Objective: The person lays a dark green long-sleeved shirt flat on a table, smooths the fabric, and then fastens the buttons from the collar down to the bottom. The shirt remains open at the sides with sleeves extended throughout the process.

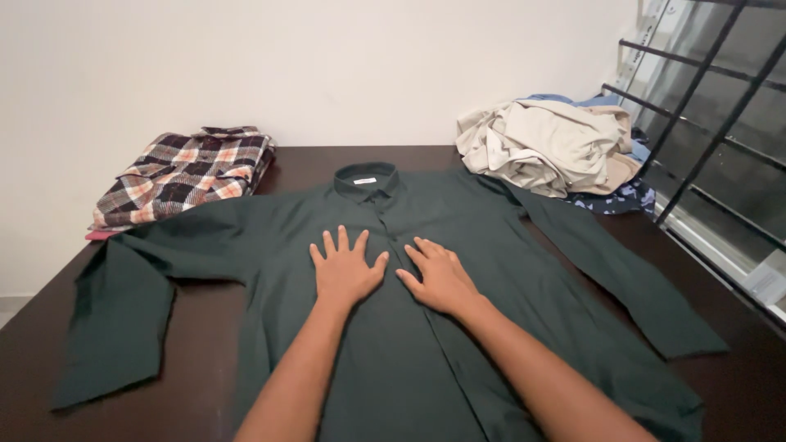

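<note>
A dark green long-sleeved shirt (458, 221) lies spread flat, front up, on a dark brown table (205, 360), collar toward the wall and both sleeves stretched outward. My left hand (345, 268) rests palm down on the chest, fingers spread, just left of the button line. My right hand (440, 277) lies flat beside it on the right of the button line, fingers pointing up and left. Neither hand holds anything.
A folded plaid shirt in red, black and white (184, 170) sits at the table's back left corner. A loose heap of beige, blue and patterned clothes (553, 143) lies at the back right. A black metal window grille (704, 123) runs along the right side.
</note>
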